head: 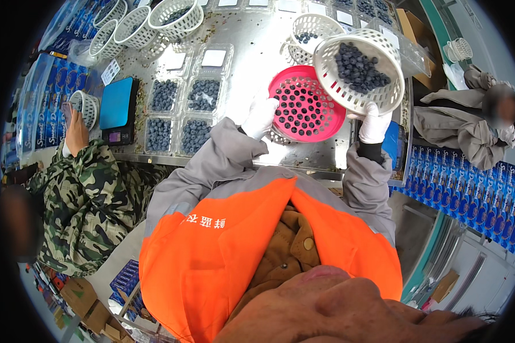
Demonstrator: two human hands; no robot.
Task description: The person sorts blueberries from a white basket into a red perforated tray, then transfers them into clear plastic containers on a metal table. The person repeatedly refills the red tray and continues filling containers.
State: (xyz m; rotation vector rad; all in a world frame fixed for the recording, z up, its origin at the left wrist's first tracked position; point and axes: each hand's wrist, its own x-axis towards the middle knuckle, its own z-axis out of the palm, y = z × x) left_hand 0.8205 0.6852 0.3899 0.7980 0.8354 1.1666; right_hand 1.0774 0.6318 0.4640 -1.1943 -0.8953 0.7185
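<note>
My left hand (260, 116), in a white glove, grips the left rim of a round pink sieve (298, 132) with many holes. A white plastic basket shows below the sieve's lower left edge. My right hand (374, 124), also gloved in white, holds a white plastic basket (395, 92) by its near rim. This basket is tilted, with blueberries (360, 68) gathered inside, and overlaps the sieve's upper right part. Behind it stands another white basket (315, 21) with a few blueberries. To the left, clear plastic punnets hold blueberries (196, 133).
A blue-topped scale (116, 105) stands left on the metal table (244, 25), another blue scale (392, 143) by my right wrist. White baskets (133, 28) cluster at the far left. A person in camouflage (98, 180) holds a phone at left; another person (459, 111) is at right.
</note>
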